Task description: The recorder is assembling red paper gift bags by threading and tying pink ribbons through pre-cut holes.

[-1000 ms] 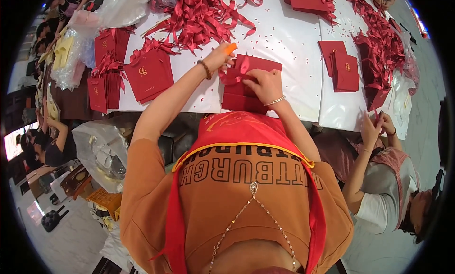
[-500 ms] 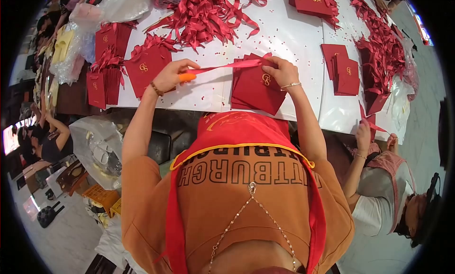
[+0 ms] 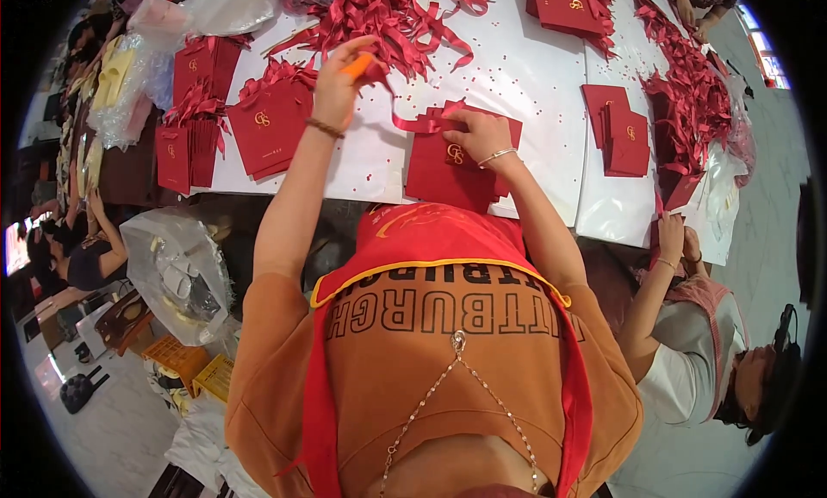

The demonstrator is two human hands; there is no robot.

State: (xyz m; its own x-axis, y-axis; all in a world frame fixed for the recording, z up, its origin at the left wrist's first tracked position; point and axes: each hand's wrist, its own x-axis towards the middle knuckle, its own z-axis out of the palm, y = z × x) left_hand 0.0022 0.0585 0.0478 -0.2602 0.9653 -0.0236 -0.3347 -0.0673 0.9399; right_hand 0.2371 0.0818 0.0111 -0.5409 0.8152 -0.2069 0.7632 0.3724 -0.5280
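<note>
A red ribbon (image 3: 398, 117) runs slack from my left hand (image 3: 338, 89) down to the top edge of a small stack of red paper bags (image 3: 448, 181) in front of me. My left hand, raised toward the ribbon heap, closes its fingers on the ribbon's far end. A small orange piece (image 3: 357, 65) shows at those fingers; whether it is a tool or a finger cover I cannot tell. Over the stack, my right hand (image 3: 482, 138) pinches the ribbon near the bags' top edge, its fingertips partly hiding the gold mark.
A heap of loose red ribbons (image 3: 370, 20) lies at the far middle of the white table (image 3: 543, 93). Ribboned red bags (image 3: 274, 123) stand at the left, more bags (image 3: 626, 140) at the right. A co-worker's hands (image 3: 676, 235) work at the right edge.
My left hand has moved up and away, and the ribbon, stretched straight before, now hangs slack. My right hand has shifted left and nearer over the stack. The bags have turned slightly.
</note>
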